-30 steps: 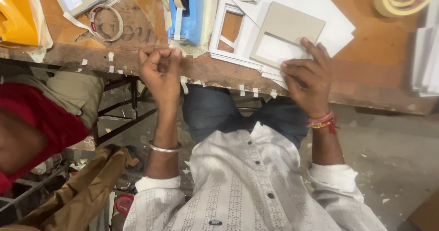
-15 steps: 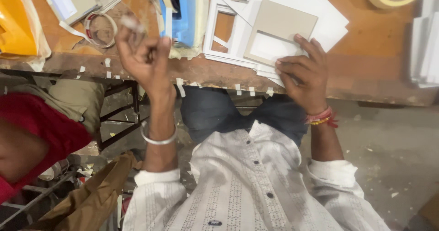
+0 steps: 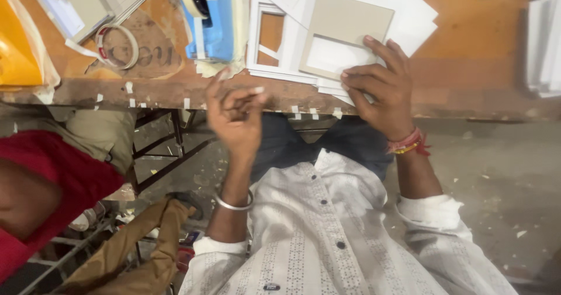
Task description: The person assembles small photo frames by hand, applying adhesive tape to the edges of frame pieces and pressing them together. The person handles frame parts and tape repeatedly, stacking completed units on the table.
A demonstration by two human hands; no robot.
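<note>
Left hand: hovering left of centre, fingertips pinching together; whether anything small sits between them cannot be told.
Right hand: fingers spreading flat, pressing the stack.
Grey cardboard window mat: lying atop white paper sheets, upper centre, on the wooden table.
Handling: judged light, stiff, crease-prone; gripping by its edges.

Left hand: raised at table edge, fingers curled, blurred; can't tell if pinching anything.
Right hand: flat on card stack, fingers spread, pressing grey board.
Frames: white cutouts, left of stack, partly under it.
Tape dispenser: blue, w/ roll, beside frames.
Tape ring: on table, far left.
Yellow bag: left corner.
Red sleeve: another person, lower left.
</note>
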